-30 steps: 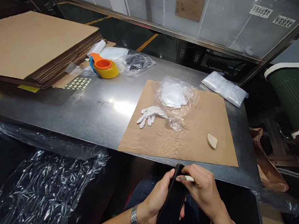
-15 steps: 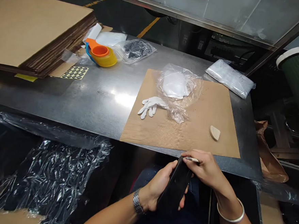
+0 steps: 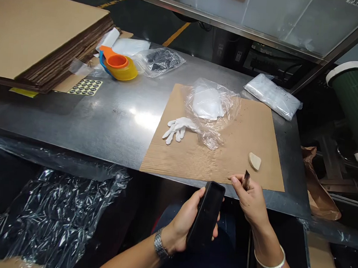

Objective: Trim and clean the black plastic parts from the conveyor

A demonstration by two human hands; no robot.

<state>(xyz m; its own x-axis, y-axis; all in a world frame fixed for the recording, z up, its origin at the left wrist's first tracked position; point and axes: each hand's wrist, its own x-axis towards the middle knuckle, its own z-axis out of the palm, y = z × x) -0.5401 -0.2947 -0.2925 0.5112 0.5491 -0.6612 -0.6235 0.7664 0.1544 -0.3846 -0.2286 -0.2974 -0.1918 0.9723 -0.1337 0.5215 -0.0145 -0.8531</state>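
My left hand (image 3: 188, 220) is wrapped round a long black rectangular case (image 3: 205, 217), tilted, with its hollow side facing up towards me. To the right of the case, apart from it, my right hand (image 3: 251, 198) is closed on a small blade (image 3: 246, 180) whose dark tip points up past the fingers. Its handle is mostly hidden in the palm. A pale, rounded wedge-shaped pad (image 3: 254, 161) lies on the cardboard sheet (image 3: 177, 162) just beyond my right hand. A white glove (image 3: 179, 128) rests farther left on the same sheet.
On the cardboard sits a clear bag of white material (image 3: 207, 103). A wrapped packet (image 3: 273, 95) lies back right on the metal table (image 3: 111, 133). An orange-yellow tape dispenser (image 3: 120, 66), round stickers (image 3: 86, 87) and stacked cardboard (image 3: 48, 31) stand left. Black plastic (image 3: 47, 214) covers the lower left.
My right hand has moved away from the black case's upper edge, to the right, and turned so the blade points up. The case has tipped, showing more of its hollow inside.
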